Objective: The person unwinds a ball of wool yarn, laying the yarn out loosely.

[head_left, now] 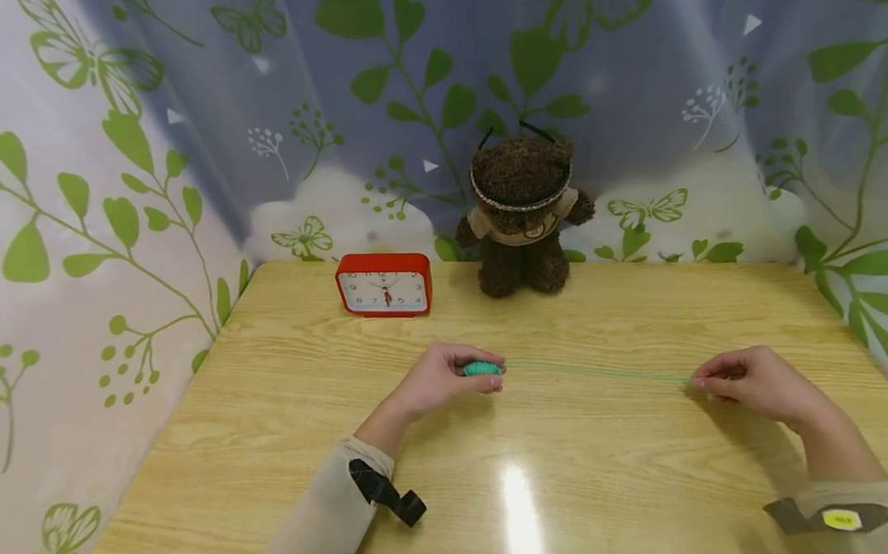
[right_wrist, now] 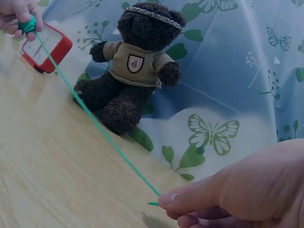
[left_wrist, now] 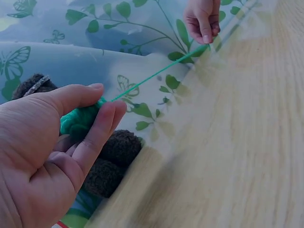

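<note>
In the head view my left hand (head_left: pixel 443 380) grips a small wound bundle of green yarn (head_left: pixel 482 369) above the middle of the table. Thumb and fingers close round the bundle in the left wrist view, hiding part of it. A strand of the yarn (right_wrist: pixel 102 128) stretches across to my right hand (head_left: pixel 762 386). There the thumb and fingertips pinch it, and a short green end (right_wrist: pixel 153 204) sticks out past the thumb in the right wrist view. The strand looks straight between the two hands.
A red alarm clock (head_left: pixel 384 284) stands on the wooden table (head_left: pixel 296 436) beyond my left hand. Against the patterned curtain (head_left: pixel 645 112) at the back sits a brown teddy bear (head_left: pixel 523 177) with a headband and a tan shirt. Dark straps circle both sleeves.
</note>
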Demonstrator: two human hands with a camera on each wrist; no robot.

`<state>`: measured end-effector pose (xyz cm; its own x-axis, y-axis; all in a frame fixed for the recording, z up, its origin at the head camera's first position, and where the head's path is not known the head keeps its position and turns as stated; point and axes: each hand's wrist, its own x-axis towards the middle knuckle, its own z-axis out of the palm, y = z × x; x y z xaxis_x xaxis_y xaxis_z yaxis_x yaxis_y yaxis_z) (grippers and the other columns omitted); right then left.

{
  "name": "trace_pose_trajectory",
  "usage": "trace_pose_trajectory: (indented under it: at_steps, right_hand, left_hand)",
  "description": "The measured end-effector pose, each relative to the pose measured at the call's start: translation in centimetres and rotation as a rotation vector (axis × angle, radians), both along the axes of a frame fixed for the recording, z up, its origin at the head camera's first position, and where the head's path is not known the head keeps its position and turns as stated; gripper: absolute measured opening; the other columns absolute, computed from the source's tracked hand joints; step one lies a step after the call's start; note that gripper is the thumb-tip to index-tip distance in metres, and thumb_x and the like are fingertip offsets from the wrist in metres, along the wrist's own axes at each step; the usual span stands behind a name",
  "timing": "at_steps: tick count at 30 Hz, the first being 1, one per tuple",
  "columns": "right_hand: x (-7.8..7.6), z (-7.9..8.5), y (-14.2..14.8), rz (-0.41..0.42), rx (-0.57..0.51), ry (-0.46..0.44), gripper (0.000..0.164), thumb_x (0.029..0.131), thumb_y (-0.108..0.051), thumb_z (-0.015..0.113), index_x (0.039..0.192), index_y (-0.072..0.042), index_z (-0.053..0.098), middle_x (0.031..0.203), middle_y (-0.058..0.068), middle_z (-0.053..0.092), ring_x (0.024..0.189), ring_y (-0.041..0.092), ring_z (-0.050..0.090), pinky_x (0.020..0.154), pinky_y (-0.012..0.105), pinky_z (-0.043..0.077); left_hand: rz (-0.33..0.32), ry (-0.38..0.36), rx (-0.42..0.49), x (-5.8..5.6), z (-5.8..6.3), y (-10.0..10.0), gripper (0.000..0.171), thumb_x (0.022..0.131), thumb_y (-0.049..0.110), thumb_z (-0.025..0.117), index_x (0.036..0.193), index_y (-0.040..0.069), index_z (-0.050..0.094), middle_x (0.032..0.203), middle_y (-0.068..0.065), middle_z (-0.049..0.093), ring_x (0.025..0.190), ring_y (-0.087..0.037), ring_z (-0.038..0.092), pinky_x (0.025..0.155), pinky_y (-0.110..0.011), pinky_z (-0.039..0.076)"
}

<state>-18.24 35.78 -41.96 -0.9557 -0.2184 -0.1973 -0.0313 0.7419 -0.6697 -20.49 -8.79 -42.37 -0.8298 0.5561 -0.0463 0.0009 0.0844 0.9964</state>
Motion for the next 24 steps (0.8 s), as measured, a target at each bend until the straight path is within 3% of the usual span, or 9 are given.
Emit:
trace_pose_trajectory:
  at_steps: [4,7,10,14,19,24]
  right_hand:
    - [0.0,0.0,0.0,0.035,-0.006,-0.025,0.028,0.095,-0.021,0.069,0.113,0.0,0.073,0.103,0.01,0.074,0.079,0.002,0.064,0.068,0.023,0.058]
    - [0.0,0.2,-0.1,0.064,-0.004,-0.032,0.034,0.096,-0.02,0.068,0.12,0.004,0.07,0.117,0.021,0.07,0.086,-0.004,0.063,0.071,0.021,0.059]
    - [-0.2,0.9,-0.4,0.076,-0.005,-0.014,0.037,0.099,-0.016,0.064,0.127,0.007,0.064,0.128,0.03,0.063,0.09,-0.004,0.065,0.072,0.023,0.059]
    - [-0.5,2.5,-1.3,0.057,0.022,0.043,0.038,0.102,-0.016,0.058,0.134,0.004,0.06,0.128,0.029,0.063,0.091,0.004,0.069,0.073,0.026,0.058]
    - [-0.9,4.2,-2.3,-0.032,-0.002,0.071,0.04,0.107,-0.024,0.047,0.14,-0.003,0.056,0.124,0.019,0.066,0.091,0.0,0.064,0.076,0.025,0.056]
    - [-1.0,4.4,-2.0,-0.177,-0.175,0.087,0.042,0.108,-0.026,0.037,0.14,-0.004,0.055,0.115,-0.019,0.059,0.089,-0.003,0.061,0.074,0.016,0.055]
  left_hand:
    - [-0.017,0.055,-0.081,0.2,0.1,0.2,0.035,0.09,0.014,0.076,0.122,0.001,0.071,0.114,-0.017,0.073,0.091,-0.011,0.072,0.084,-0.033,0.062]
    - [-0.02,0.112,-0.128,0.3,0.0,0.4,0.034,0.088,0.019,0.078,0.119,0.005,0.073,0.11,-0.011,0.076,0.09,-0.009,0.069,0.076,-0.023,0.058]
    - [-0.025,0.141,-0.143,0.3,-0.3,0.6,0.034,0.088,0.02,0.079,0.118,0.005,0.074,0.109,-0.008,0.076,0.089,-0.009,0.068,0.075,-0.021,0.057]
    - [-0.028,0.149,-0.143,0.3,-0.5,0.6,0.033,0.087,0.02,0.079,0.116,0.006,0.075,0.108,-0.005,0.076,0.089,-0.008,0.068,0.075,-0.022,0.057]
    - [-0.042,0.14,-0.127,0.4,-0.4,0.7,0.032,0.088,0.019,0.079,0.117,0.006,0.074,0.11,-0.008,0.076,0.09,-0.009,0.069,0.075,-0.022,0.058]
    - [-0.04,0.131,-0.124,0.5,-0.3,0.5,0.033,0.088,0.018,0.078,0.118,0.005,0.073,0.113,-0.01,0.075,0.091,-0.008,0.069,0.076,-0.021,0.058]
